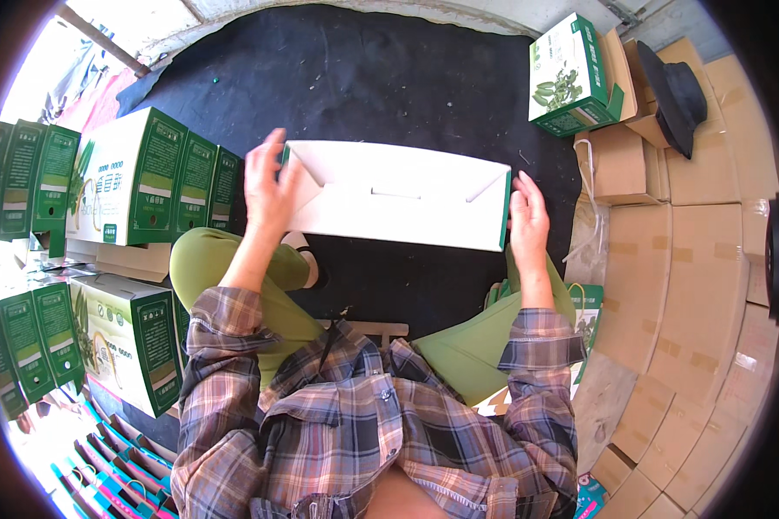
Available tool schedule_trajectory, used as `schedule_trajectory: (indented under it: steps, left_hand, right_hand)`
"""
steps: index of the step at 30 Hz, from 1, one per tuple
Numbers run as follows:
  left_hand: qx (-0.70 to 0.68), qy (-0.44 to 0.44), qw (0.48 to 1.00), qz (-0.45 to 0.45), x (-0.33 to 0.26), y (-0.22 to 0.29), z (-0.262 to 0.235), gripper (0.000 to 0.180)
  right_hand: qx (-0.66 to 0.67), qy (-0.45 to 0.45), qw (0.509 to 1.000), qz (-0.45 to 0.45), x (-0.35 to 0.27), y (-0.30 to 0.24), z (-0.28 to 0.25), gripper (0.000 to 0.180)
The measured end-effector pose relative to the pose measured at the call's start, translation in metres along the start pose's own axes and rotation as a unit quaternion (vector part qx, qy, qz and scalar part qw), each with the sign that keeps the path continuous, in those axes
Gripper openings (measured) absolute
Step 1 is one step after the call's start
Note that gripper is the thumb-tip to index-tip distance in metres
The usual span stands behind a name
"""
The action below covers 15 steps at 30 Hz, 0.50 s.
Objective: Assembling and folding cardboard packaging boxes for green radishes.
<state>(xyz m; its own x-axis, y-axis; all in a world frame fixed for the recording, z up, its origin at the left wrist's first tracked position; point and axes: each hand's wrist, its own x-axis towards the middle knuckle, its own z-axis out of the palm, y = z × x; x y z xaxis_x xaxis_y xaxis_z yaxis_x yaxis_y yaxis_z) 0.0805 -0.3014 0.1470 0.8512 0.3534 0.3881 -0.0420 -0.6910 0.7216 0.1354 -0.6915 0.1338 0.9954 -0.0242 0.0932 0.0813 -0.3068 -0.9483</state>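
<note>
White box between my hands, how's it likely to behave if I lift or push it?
The white box is probably light for its size, since it looks like thin folded card. It may give a little around the slot in its face. Its straight edges and flat sides make it unlikely to roll.
</note>
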Motion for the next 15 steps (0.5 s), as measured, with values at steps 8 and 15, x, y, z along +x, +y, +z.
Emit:
schedule_trajectory:
  steps: [8, 15]
  left_hand:
    - [-0.29, -0.252, 0.753, -0.534, -0.006, -0.079, 0.004, 0.068]
    - [-0.425, -0.243, 0.742, -0.458, 0.004, -0.041, -0.019, 0.056]
  right_hand:
    - [0.087, -0.145, 0.894, 0.416, 0.002, 0.068, 0.004, 0.036]
    - [0.229, -0.11, 0.889, 0.382, 0.001, 0.036, -0.007, 0.037]
